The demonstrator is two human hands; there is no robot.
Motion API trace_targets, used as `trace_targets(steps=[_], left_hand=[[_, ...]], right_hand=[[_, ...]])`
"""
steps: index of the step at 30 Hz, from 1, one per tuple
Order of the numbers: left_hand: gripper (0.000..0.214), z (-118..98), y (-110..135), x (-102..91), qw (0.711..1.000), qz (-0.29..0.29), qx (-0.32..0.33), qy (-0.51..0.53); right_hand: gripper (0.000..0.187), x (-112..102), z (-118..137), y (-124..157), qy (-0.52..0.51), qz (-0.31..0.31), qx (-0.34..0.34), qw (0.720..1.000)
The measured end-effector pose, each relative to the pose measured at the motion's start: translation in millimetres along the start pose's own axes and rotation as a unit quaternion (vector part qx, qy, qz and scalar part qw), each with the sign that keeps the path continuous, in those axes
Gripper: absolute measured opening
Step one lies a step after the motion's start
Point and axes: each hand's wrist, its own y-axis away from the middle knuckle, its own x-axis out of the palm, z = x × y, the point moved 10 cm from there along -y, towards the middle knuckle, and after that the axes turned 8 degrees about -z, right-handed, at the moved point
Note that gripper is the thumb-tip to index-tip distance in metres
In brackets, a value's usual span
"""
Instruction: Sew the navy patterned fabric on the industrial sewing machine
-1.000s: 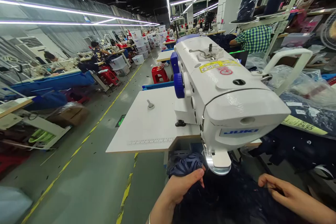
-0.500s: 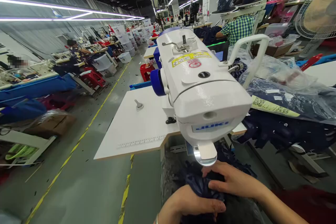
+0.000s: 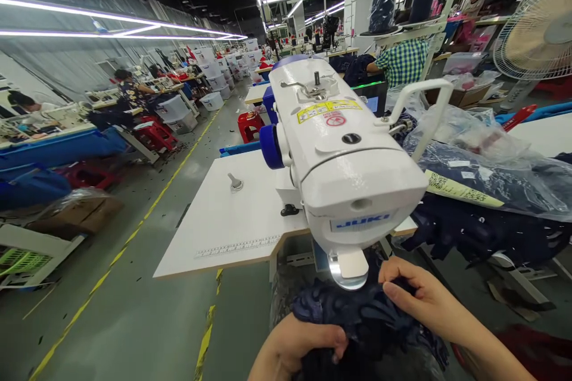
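Dark navy gathered fabric (image 3: 353, 309) is stretched between my two hands, just below the head of a white sewing machine (image 3: 357, 172). My left hand (image 3: 304, 339) is closed on the fabric's near left part, thumb lying over it. Higher up on the right, my right hand (image 3: 411, 289) pinches the fabric's edge between thumb and curled fingers. The machine's rounded clear guard (image 3: 348, 277) hangs right above the cloth and hides part of it. More dark cloth fills the space under my hands, its outline hard to make out.
The machine's white table (image 3: 223, 214), with a printed ruler, extends to the left. Bagged navy pieces (image 3: 491, 172) lie at right behind a white handle-like bar (image 3: 420, 92). A fan (image 3: 536, 36) stands at far right. A person in a checked shirt (image 3: 406, 62) sits ahead.
My hands have moved apart, the right one rightward and up, the left one slightly left. The fabric, bunched before, is now spread out between them.
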Motion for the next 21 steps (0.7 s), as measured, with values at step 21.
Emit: trace_targets(steps=[21], left_hand=[[0.041,-58.9,-13.9,-49.9,0.927,-0.345,0.123,0.077]], right_hand=[[0.027,-18.1,-13.6,-57.1,0.050,-0.098,-0.052,0.993]])
